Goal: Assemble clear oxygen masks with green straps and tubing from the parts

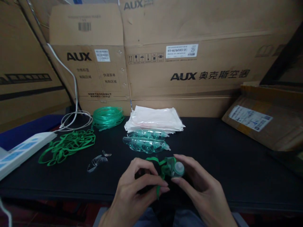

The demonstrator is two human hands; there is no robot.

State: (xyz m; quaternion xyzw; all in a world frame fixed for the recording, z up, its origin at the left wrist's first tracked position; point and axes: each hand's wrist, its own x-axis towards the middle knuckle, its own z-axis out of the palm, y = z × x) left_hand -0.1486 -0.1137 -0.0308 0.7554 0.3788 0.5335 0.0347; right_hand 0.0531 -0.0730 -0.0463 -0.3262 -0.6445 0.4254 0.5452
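My left hand (139, 189) pinches a green elastic strap (158, 191) between thumb and fingertips, low over the front of the black table. To its right, my right hand (201, 186) is closed round a clear green plastic oxygen mask (169, 165), whose whitish round connector (179, 168) faces me. The strap runs from the mask to my left fingers, with a loop of it showing behind. Parts of the mask are covered by my fingers. Beyond my hands lies a row of similar clear green masks (148, 144), stacked on their sides.
Behind the masks sits a pile of white plastic packets (155, 118). Leftward lie coiled green tubing (108, 117), tangled green straps (68, 145), small clear strips (97, 162) and a white power strip (26, 153). A cardboard box (265, 116) stands right; tall cardboard (151, 85) walls the back.
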